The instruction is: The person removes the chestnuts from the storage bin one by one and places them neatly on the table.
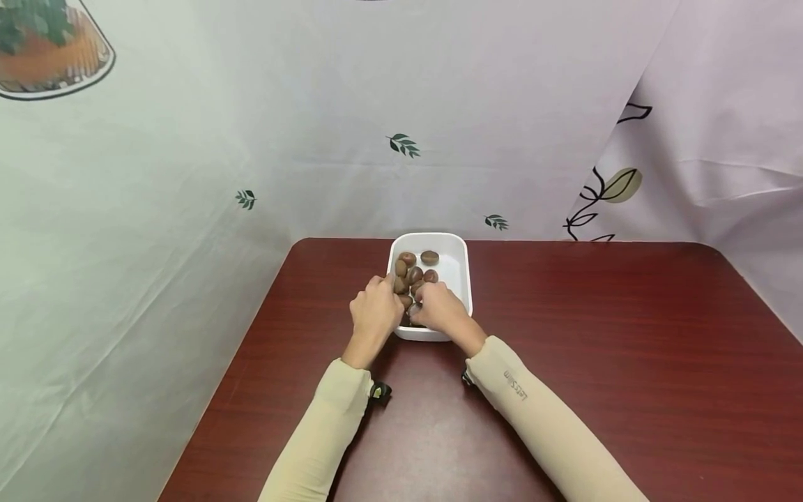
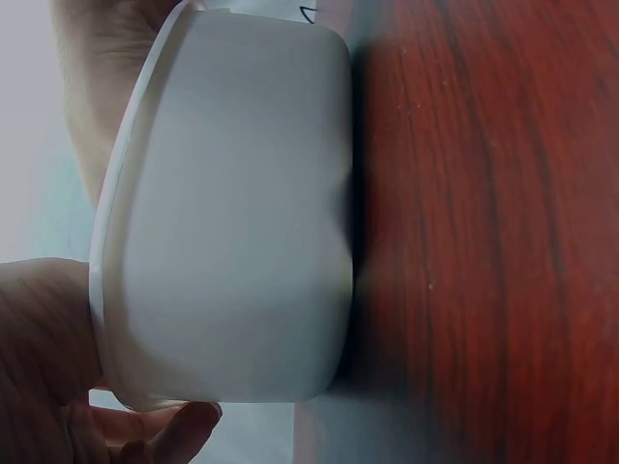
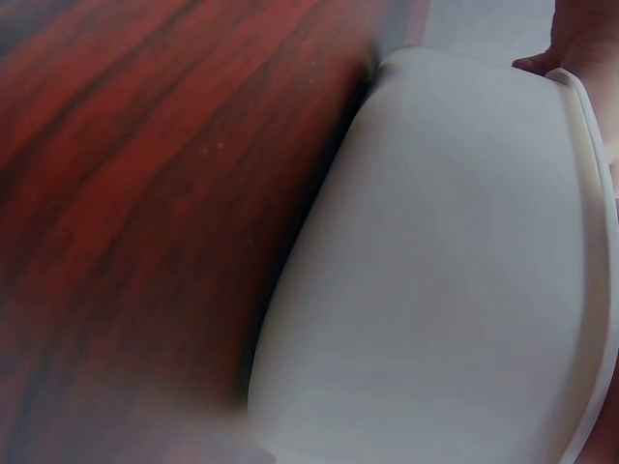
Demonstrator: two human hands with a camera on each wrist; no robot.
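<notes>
A white rectangular tub (image 1: pixel 461 275) with rounded corners stands on the table and holds several brown, oval, fruit-like pieces (image 1: pixel 429 258), mostly along its left side. My left hand (image 1: pixel 375 310) grips the tub's left rim. In the left wrist view, curled fingers (image 2: pixel 189 430) show beside the tub's outer wall (image 2: pixel 232 203). My right hand (image 1: pixel 444 310) reaches over the near right part into the tub, and its curled fingers appear to pinch a brown oval piece (image 1: pixel 415 311) near the front. Its fingertips are partly hidden. The right wrist view mostly shows the tub's outer wall (image 3: pixel 435 261).
The dark red wooden table (image 1: pixel 596 348) has its far edge just behind the tub. White cloth with leaf prints (image 1: pixel 401 143) hangs behind and to the left. Both forearms wear pale sleeves (image 1: pixel 326 425), with black wrist straps (image 1: pixel 380 392).
</notes>
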